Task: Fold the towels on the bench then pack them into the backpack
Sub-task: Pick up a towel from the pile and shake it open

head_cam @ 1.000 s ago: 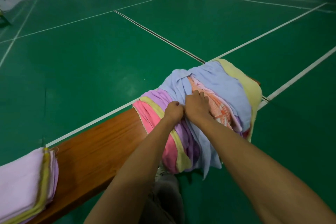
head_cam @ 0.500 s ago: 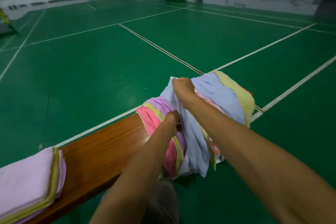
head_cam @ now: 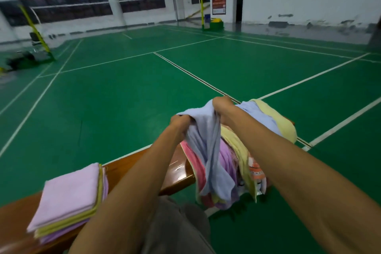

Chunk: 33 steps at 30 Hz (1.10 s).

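Note:
A light blue towel (head_cam: 208, 150) hangs lifted above a heap of unfolded towels (head_cam: 239, 159) in pink, purple, yellow and orange at the right end of the wooden bench (head_cam: 127, 168). My left hand (head_cam: 180, 122) grips the towel's upper edge on the left. My right hand (head_cam: 221, 103) grips the same edge a little farther right and higher. A neat stack of folded towels (head_cam: 70, 198), pink on top with yellow and purple below, lies at the bench's left end. No backpack is in view.
The bench stands on a green court floor (head_cam: 123, 99) with white lines. My knee in grey trousers (head_cam: 177, 227) is just below the bench. Net posts (head_cam: 36, 31) and a green stand (head_cam: 213, 23) are far back by the wall.
Both hands have risen from the heap, pulling the light blue towel up and free of it. The left hand moved from the purple towel onto the blue towel's edge. The view tilted upward.

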{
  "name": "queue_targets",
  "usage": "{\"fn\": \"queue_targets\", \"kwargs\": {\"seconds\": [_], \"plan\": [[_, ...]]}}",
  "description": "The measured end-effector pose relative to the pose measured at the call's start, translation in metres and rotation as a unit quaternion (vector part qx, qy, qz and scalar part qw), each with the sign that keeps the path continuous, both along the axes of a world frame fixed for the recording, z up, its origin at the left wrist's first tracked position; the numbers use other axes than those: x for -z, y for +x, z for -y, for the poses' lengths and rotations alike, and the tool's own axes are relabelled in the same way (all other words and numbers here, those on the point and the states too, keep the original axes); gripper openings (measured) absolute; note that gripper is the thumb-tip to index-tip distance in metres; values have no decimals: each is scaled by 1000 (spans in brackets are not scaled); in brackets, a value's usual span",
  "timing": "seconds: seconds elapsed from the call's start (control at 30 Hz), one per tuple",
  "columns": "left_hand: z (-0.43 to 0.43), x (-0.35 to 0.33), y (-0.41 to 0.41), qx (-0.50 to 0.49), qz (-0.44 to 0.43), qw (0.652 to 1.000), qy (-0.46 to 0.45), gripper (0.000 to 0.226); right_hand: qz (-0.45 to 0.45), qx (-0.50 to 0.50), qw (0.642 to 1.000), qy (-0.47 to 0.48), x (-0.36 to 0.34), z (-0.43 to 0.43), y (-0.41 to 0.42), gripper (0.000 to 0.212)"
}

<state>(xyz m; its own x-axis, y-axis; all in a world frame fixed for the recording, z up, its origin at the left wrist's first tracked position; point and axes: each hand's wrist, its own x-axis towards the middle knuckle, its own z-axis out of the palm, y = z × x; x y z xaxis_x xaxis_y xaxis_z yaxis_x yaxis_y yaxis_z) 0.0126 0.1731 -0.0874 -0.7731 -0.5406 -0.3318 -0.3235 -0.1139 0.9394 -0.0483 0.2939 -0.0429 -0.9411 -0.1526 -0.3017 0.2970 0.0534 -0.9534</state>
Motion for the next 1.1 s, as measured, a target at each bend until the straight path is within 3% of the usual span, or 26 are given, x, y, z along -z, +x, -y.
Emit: {"fn": "queue_targets", "kwargs": {"seconds": [0.07,0.13,0.17,0.23,0.27,0.3,0.37,0.43,0.5,0.6,0.73,0.8,0.87,1.0,1.07,1.1], "plan": [[29,-13,4,35,23,999,-29,39,-11,29,996,-86,-18,2,-4,24],[58,-31,8,-2,-52,999,-5,53,-18,85,979,-183,-31,7,-10,18],[73,-40,9,-17,-106,994,9,59,-14,81,978,-192,-33,9,-12,28],[95,-53,22,-7,-169,985,23,66,25,-2,992,-122,-24,17,-22,72],[101,-59,31,6,-157,987,10,69,53,-78,992,-82,-21,22,-19,87],[111,-60,34,22,-152,988,12,69,63,-137,987,-52,-22,27,-14,88],[128,-65,37,1,-164,986,24,55,35,-187,978,-83,-36,38,-6,51],[148,-73,37,-62,-200,977,27,36,10,-134,978,-157,-49,45,-12,23],[168,-83,40,-97,-165,981,-8,21,4,-143,976,-165,-56,49,-20,25],[187,-97,50,-111,-63,988,-83,21,-9,-227,972,-57,-57,60,-26,22],[211,-121,50,-142,-142,978,-54,26,-21,-186,975,-124,-70,76,-43,20],[218,-125,47,-99,-91,985,-112,22,-41,-208,977,-7,-72,87,-48,20],[223,-127,43,-110,-66,979,-158,18,-48,-194,978,53,-80,91,-49,26],[246,-141,35,-252,-73,943,-206,31,-7,-153,984,-94,-106,96,-58,41],[254,-145,32,-239,-42,950,-197,16,31,-226,973,-28,-105,94,-56,62],[256,-144,30,-231,-26,955,-183,23,49,-275,960,22,-101,93,-53,68]]}}
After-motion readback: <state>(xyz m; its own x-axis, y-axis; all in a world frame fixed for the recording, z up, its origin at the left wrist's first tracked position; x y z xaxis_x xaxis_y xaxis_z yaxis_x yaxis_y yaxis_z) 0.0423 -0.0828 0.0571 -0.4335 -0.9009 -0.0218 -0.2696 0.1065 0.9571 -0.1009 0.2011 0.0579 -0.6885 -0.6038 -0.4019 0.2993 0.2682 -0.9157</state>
